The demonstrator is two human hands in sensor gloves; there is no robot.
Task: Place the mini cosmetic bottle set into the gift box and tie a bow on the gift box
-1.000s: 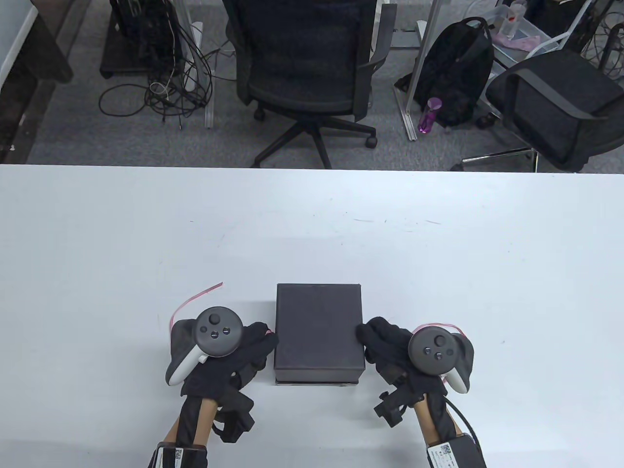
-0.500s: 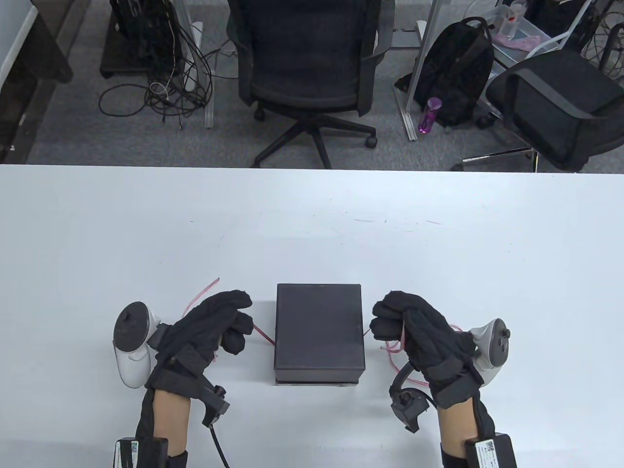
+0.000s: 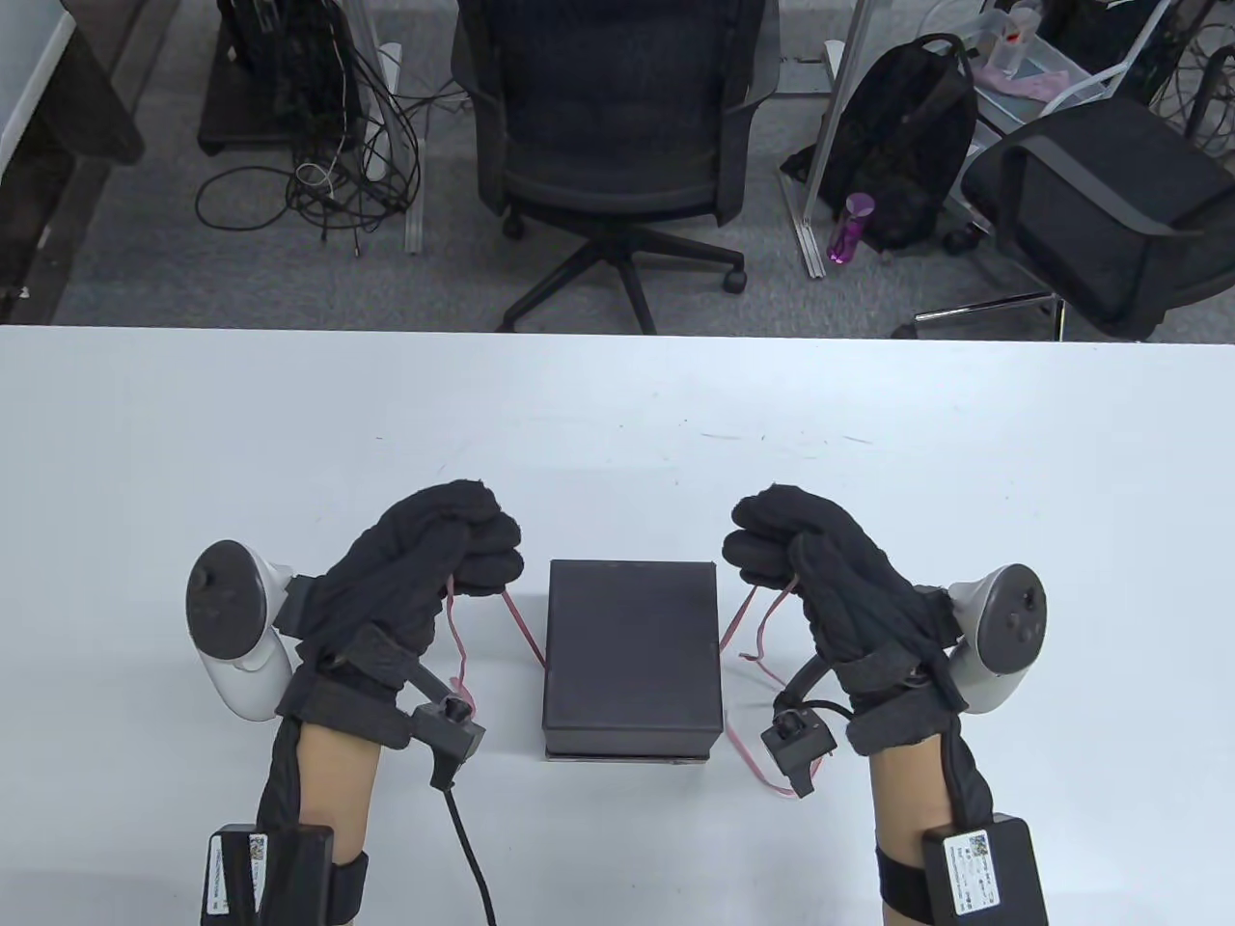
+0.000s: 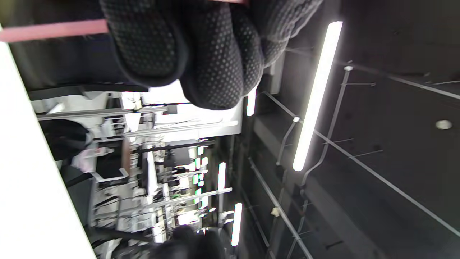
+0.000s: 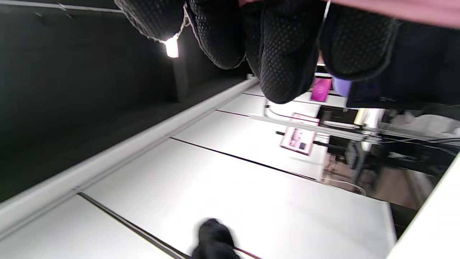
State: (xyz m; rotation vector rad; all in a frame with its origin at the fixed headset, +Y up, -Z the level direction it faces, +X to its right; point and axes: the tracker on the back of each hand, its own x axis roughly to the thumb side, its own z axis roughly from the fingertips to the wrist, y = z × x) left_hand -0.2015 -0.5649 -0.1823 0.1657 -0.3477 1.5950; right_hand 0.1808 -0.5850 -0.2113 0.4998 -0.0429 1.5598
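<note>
While the closed matte black gift box sits on the white table between my hands, my left hand is fisted around one end of the thin pink ribbon, and my right hand grips the other end.

White table, grey carpet, two black office chairs, backpack, ceiling strip lights

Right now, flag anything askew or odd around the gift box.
Nothing stands out. The gift box sits closed and square on the table; each hand holds a pink ribbon end running beneath it.
</note>
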